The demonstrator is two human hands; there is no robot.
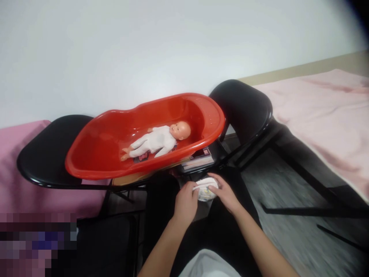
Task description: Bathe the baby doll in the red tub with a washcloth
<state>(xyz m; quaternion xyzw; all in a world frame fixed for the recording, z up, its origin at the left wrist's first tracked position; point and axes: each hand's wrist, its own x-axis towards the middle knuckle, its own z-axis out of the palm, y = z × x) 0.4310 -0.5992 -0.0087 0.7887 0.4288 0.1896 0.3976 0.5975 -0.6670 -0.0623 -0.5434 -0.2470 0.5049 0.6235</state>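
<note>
Bedroom at home: pink bed (325,115), baby tub (106,154).

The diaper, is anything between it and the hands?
No. Both hands are right on the folded white diaper: the left hand grips its left side, the right hand its right. The red baby tub with the doll sits higher up, apart from them.

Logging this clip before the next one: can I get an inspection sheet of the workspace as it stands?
Surface: two black chairs side by side, bearing a red baby tub.
Job's things: folded white diaper, held between both hands below the tub.
Clutter: doll in white lying face up in the tub; stack of books under the tub's end.
Grippers: left hand and right hand both grip the diaper.
Cables: nothing seen.
Surroundings: white wall, pink bedding at right, pink cloth at left.
</note>
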